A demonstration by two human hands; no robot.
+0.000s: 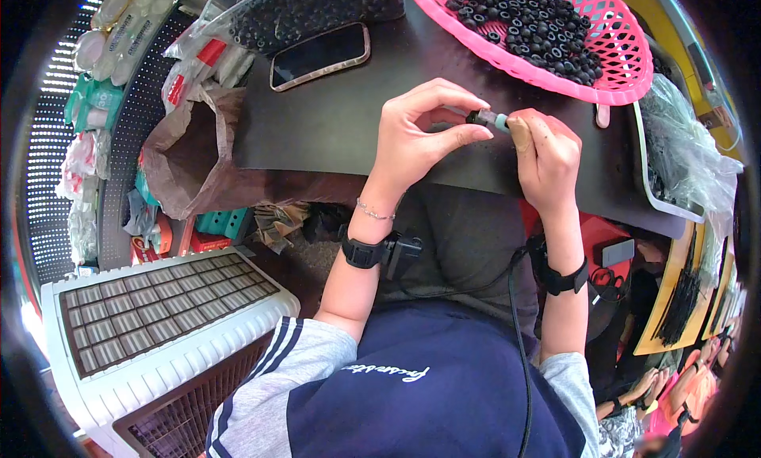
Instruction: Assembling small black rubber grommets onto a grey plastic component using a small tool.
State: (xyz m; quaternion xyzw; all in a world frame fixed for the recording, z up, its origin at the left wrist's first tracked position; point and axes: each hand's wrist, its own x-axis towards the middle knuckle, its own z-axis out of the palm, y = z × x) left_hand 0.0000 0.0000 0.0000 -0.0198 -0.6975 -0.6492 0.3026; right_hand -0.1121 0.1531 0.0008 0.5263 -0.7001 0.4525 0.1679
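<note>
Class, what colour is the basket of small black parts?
The basket is bright pink; the head view shows it best.

Black piece (pixel 477 117): small, dark, pinched at the fingertips of the left hand (pixel 418 133)
Pale-green piece (pixel 501 122): short, slightly tilted, gripped by the right hand (pixel 548 158)
Alignment: roughly end to end

Pale teal piece (pixel 501 122), black parts (pixel 539 31), pink latticed basket (pixel 634 61), navy-striped grey sleeve (pixel 295 359)

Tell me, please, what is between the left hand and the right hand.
A small piece lies there, dark toward the left hand and pale blue toward the right hand; the head view shows it.
</note>
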